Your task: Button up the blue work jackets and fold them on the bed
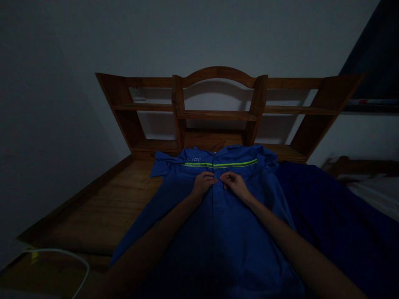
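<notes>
A blue short-sleeved work shirt (249, 232) lies front up, its collar towards the shelf. A bright yellow-green stripe runs across its chest, with pale lettering above it on the left. Just below the stripe, at the front placket, my left hand (203, 182) has its fingers closed on the cloth edge. My right hand (233, 183) faces it from the other side of the placket, thumb and fingertips pinched together at the shirt. Whatever small part sits between the fingertips is too dark to make out.
Behind the collar stands a wooden shelf unit (218, 115) against the wall. Wooden boards (124, 195) extend to the left, with a white cable (73, 255) at the lower left. Dark blue cloth (336, 216) lies to the right. A socket (139, 94) shows through the shelf.
</notes>
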### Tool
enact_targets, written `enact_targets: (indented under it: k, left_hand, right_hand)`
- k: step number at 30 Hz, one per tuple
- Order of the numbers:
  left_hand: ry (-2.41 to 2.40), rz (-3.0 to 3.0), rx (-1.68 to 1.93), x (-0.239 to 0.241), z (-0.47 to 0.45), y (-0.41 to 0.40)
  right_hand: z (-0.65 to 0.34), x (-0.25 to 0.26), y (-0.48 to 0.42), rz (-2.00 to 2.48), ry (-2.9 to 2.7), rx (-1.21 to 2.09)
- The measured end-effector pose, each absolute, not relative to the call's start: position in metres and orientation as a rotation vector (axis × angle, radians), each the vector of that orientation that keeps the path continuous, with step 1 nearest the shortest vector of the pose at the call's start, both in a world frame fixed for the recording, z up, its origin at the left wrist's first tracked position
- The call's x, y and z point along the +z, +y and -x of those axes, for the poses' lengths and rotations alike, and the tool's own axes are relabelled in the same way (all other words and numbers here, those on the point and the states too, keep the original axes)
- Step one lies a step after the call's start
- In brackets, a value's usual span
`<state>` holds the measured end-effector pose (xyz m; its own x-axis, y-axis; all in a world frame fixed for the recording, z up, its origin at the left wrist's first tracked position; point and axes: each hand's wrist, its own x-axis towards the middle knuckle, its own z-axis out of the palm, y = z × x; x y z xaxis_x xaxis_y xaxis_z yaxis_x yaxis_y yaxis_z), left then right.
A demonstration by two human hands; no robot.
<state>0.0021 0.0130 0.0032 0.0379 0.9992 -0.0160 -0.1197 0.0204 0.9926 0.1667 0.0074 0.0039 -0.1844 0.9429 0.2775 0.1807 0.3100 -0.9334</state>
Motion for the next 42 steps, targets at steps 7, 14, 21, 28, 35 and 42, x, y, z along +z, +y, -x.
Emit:
enact_targets:
  k: [7,14,21,28,35,42]
  left_hand:
    - [1.044,-1.501,1.329,-0.003,-0.004,0.02]
    - [1.062,-1.732,1.356,-0.003,-0.003,0.016]
    - [1.079,-1.772,1.334,-0.005,-0.002,0.02]
    - [1.179,-1.844,1.326,-0.001,-0.005,0.016]
    - [1.243,-1.87,1.307,-0.003,-0.003,0.016]
    - [1.267,-1.852,1.272,-0.004,-0.001,0.021]
  right_hand:
    - [-0.168,0.003,0.01,1.028,-1.558,1.082]
    - [-0.17,-0.001,0.017,1.011,-1.542,1.16]
    - [-0.171,-0.002,0.018,0.992,-1.529,1.212]
    - [-0.17,-0.002,0.018,1.006,-1.526,1.226]
    - [-0.17,0.001,0.015,1.016,-1.522,1.203]
    - [-0.169,-0.002,0.014,0.993,-1.524,1.146]
